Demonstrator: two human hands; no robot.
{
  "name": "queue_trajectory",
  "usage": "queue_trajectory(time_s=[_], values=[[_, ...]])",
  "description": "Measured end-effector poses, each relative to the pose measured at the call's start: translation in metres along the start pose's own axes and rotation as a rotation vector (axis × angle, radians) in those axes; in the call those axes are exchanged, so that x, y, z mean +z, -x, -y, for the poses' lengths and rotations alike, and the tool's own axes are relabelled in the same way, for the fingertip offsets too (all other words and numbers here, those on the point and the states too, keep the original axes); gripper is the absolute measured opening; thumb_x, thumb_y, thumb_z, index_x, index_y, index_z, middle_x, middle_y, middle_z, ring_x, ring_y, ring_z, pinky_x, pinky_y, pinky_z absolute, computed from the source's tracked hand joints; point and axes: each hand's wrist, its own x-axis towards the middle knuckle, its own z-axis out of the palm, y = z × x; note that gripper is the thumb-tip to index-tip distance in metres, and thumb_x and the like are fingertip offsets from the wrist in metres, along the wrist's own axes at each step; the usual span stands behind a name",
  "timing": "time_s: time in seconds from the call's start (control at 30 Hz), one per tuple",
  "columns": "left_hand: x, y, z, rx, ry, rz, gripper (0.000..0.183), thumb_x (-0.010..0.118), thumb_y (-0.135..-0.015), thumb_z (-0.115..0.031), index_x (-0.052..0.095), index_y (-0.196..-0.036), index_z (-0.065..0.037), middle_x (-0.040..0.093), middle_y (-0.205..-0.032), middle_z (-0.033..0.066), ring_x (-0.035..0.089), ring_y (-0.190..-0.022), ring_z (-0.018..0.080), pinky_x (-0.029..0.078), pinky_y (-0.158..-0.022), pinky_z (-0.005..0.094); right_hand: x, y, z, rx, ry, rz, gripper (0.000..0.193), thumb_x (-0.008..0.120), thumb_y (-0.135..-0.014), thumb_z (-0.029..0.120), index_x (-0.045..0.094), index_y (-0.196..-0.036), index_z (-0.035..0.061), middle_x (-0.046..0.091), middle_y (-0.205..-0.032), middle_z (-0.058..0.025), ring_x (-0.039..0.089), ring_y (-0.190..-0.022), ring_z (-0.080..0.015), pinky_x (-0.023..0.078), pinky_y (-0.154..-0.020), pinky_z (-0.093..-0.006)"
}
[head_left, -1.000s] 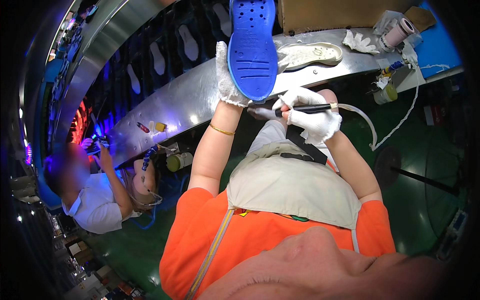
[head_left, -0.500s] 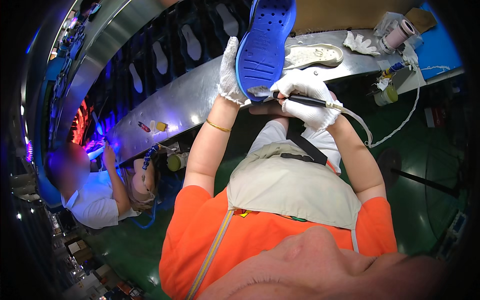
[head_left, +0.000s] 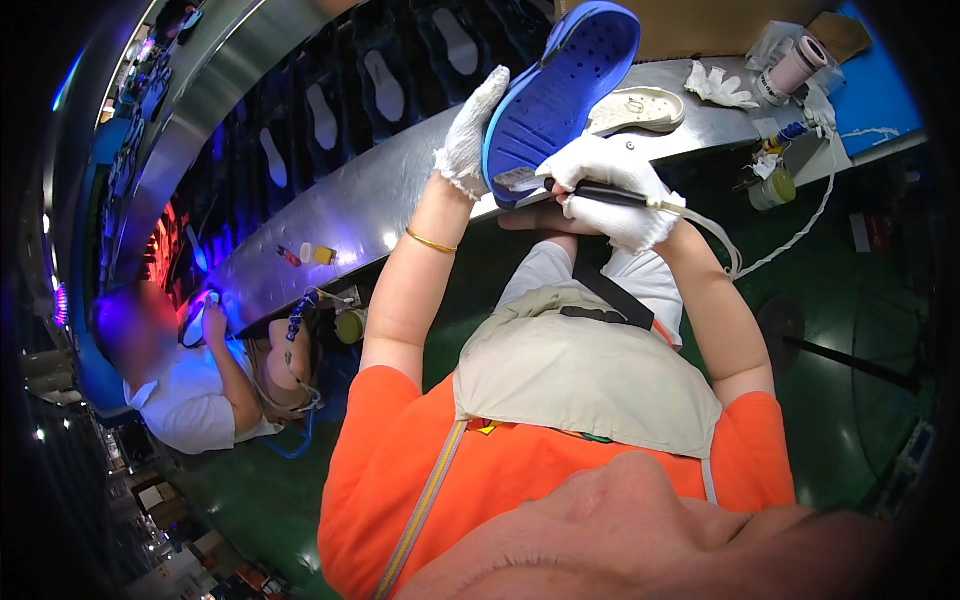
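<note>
My left hand (head_left: pixel 470 135), in a white glove with bare fingertips hidden from view, grips a blue shoe sole (head_left: pixel 565 95) along its left edge. The sole is tilted, its holed end pointing up and right, its ribbed end nearest me. A brush (head_left: pixel 520 180) with pale flat bristles touches the inside of that near end. Its black handle is held by my right hand (head_left: pixel 615 185), also gloved in white, with the fingers closed around it. A pale tube runs from the handle's end. Behind the sole, a cream shoe sole (head_left: pixel 640 110) lies partly hidden on the metal ledge (head_left: pixel 400 195).
A dark conveyor (head_left: pixel 350 140) carrying several pale insoles runs beyond the ledge. At right are a loose glove (head_left: pixel 720 87), a pink tumbler (head_left: pixel 798 68) and a hanging jar (head_left: pixel 772 190). A co-worker (head_left: pixel 195 390) sits at left, holding a shoe part. A cardboard box (head_left: pixel 710 30) stands behind.
The blue sole has tilted, its far end swinging right and covering more of the cream sole. My left hand has shifted slightly up and right. The co-worker's held piece has turned.
</note>
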Motion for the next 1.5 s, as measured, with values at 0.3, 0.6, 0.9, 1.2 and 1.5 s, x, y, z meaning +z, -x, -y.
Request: queue_trajectory(time_s=[0.3, 0.6, 0.9, 1.2, 1.5], values=[[0.001, -0.005, -0.001, -0.211, -0.234, -0.093, 0.040, 0.049, -0.093, -0.031, 0.054, -0.118, 0.000, 0.063, -0.105, 0.0120, 0.064, -0.087, 0.0168, 0.055, -0.075, 0.0289, -0.020, -0.009, -0.006, 0.316, 0.116, 0.226, 0.026, 0.072, -0.068, 0.030, 0.063, -0.085, 0.0126, 0.064, -0.086, -0.0037, 0.059, -0.080, -0.0158, 0.047, -0.074, -0.0261], [0.012, 0.000, -0.005, -0.208, -0.334, -0.075, 0.036, 0.051, -0.093, -0.026, 0.057, -0.115, 0.001, 0.063, -0.107, 0.0131, 0.063, -0.094, 0.0186, 0.053, -0.081, 0.0293, -0.029, -0.011, 0.039, 0.227, 0.300, 0.185, 0.034, 0.071, -0.071, 0.041, 0.065, -0.090, 0.0133, 0.065, -0.085, -0.0009, 0.060, -0.077, -0.0165, 0.048, -0.077, -0.0261], [-0.005, -0.008, 0.010, -0.071, 0.038, -0.040, 0.062, 0.039, -0.091, -0.051, 0.045, -0.125, 0.001, 0.057, -0.114, 0.0223, 0.061, -0.098, 0.0325, 0.052, -0.083, 0.0438, -0.006, 0.007, -0.007, 0.114, -0.010, -0.134, 0.014, 0.067, -0.072, 0.005, 0.059, -0.083, 0.0036, 0.062, -0.081, -0.0046, 0.058, -0.074, -0.0111, 0.049, -0.072, -0.0255], [-0.009, 0.007, 0.017, 0.085, 0.148, 0.072, 0.074, 0.029, -0.088, -0.062, 0.039, -0.132, -0.003, 0.051, -0.123, 0.0215, 0.056, -0.107, 0.0349, 0.047, -0.090, 0.0466, 0.006, 0.020, -0.004, 0.396, -0.443, -0.205, 0.012, 0.065, -0.078, 0.006, 0.062, -0.088, 0.0014, 0.065, -0.086, -0.0061, 0.060, -0.079, -0.0110, 0.050, -0.074, -0.0259], [-0.006, 0.014, 0.027, 0.178, 0.237, -0.020, 0.072, 0.033, -0.086, -0.061, 0.044, -0.130, -0.005, 0.054, -0.120, 0.0183, 0.056, -0.106, 0.0339, 0.045, -0.092, 0.0460, 0.029, 0.011, 0.022, 0.267, -0.295, -0.241, 0.011, 0.064, -0.073, -0.004, 0.061, -0.081, 0.0016, 0.062, -0.082, -0.0055, 0.061, -0.073, -0.0103, 0.052, -0.069, -0.0253]])
